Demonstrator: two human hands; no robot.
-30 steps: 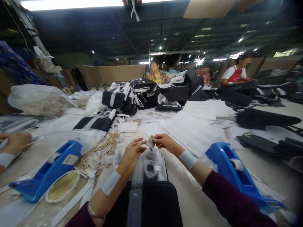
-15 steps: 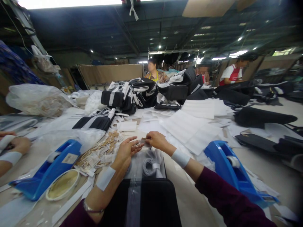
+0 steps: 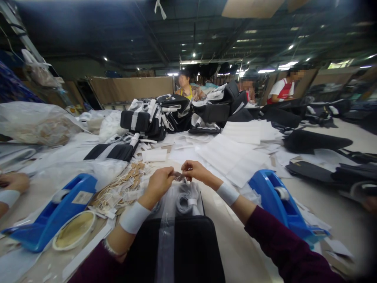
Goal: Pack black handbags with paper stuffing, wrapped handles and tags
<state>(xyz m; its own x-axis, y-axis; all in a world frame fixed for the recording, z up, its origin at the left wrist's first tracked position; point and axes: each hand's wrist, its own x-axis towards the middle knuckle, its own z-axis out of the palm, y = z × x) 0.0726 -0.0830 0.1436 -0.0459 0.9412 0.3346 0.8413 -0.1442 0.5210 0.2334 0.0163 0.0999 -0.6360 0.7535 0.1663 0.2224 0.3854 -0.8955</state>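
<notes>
My left hand (image 3: 159, 182) and my right hand (image 3: 196, 172) meet just beyond a black bag (image 3: 194, 247). Both are closed in a pinch on a small greyish-brown piece (image 3: 178, 175), too small to make out fully; it looks like a tag. The bag lies flat in front of me, with a strip of clear plastic (image 3: 166, 236) running lengthwise over it. Below my fingers, at the bag's far end, rests a coiled strap (image 3: 183, 203) in clear wrapping, beside a white wrapped piece (image 3: 193, 201).
Blue tape dispensers stand left (image 3: 55, 214) and right (image 3: 282, 204). A round tub (image 3: 75, 230) and a heap of corded tags (image 3: 120, 192) lie left. Beyond are white foam sheets (image 3: 232, 153) and piled black bags (image 3: 153, 118). A co-worker's hand (image 3: 14, 182) shows at far left.
My left hand's fingers, spread before, have closed on the small piece. My right hand keeps its pinch. The view has shifted slightly.
</notes>
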